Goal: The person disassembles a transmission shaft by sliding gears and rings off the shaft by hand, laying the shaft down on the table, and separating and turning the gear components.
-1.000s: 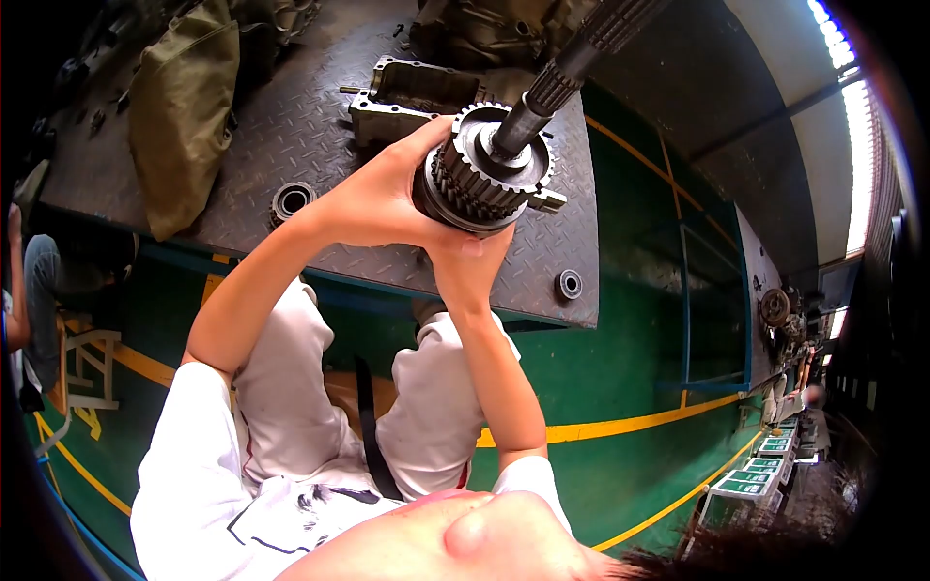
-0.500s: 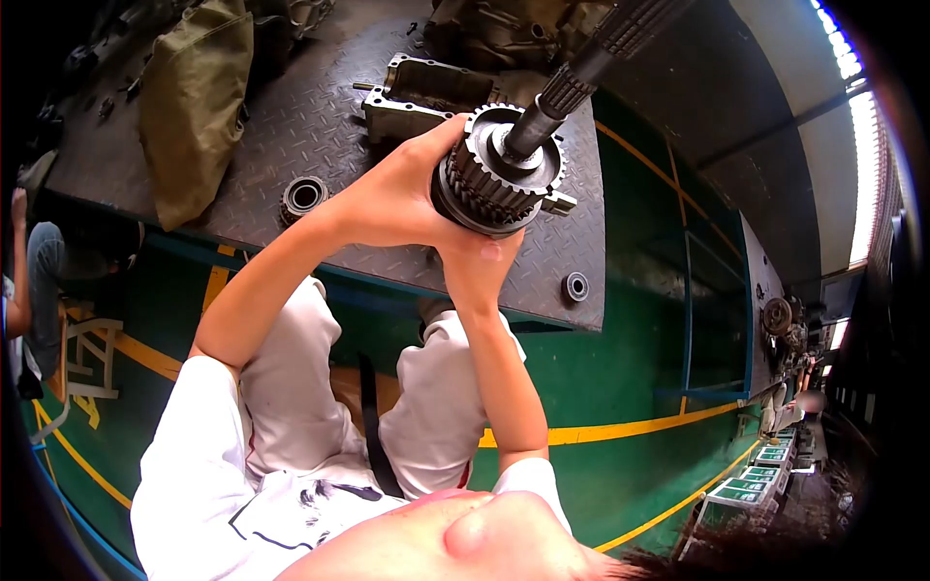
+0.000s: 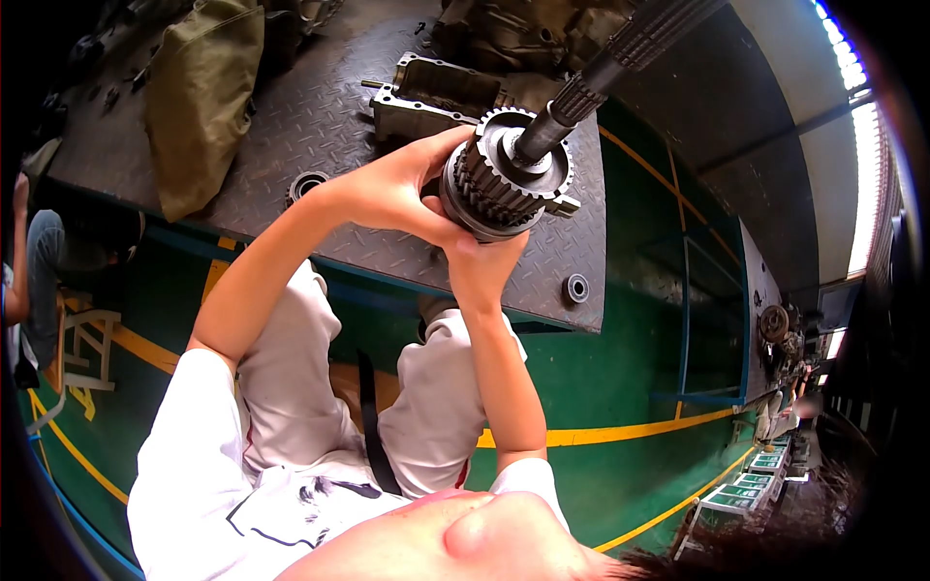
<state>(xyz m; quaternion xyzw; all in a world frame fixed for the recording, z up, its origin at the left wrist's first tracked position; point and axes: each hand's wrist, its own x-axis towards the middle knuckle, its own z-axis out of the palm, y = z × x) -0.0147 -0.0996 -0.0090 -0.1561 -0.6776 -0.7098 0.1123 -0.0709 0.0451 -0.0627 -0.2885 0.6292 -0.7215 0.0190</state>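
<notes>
Both hands hold a gear shaft point(image 3: 513, 179), a dark steel toothed gear cluster with a long splined shaft rising toward the upper right. My left hand point(image 3: 402, 198) is closed around its left side, thumb along the near lower edge and fingers hidden behind. Below, my right hand point(image 3: 487, 266) grips the near underside, with its fingers mostly hidden by the gears. An open gearbox housing half point(image 3: 436, 97) lies on the steel table just beyond. One ring bearing point(image 3: 307, 184) is partly covered by my left forearm, and a smaller bearing point(image 3: 576, 288) sits near the right front corner.
The chequer-plate table point(image 3: 358, 107) carries an olive cloth bag point(image 3: 203, 107) at left and dark metal castings point(image 3: 513, 34) at the back. Another person's leg point(image 3: 44, 261) shows at far left by a stool point(image 3: 92, 349). A second workbench point(image 3: 760, 281) stands at right.
The view has shifted slightly, so the table things sit a little further right. My left thumb and forearm have moved slightly, the forearm covering more of the ring bearing. Both hands still grip the gear shaft.
</notes>
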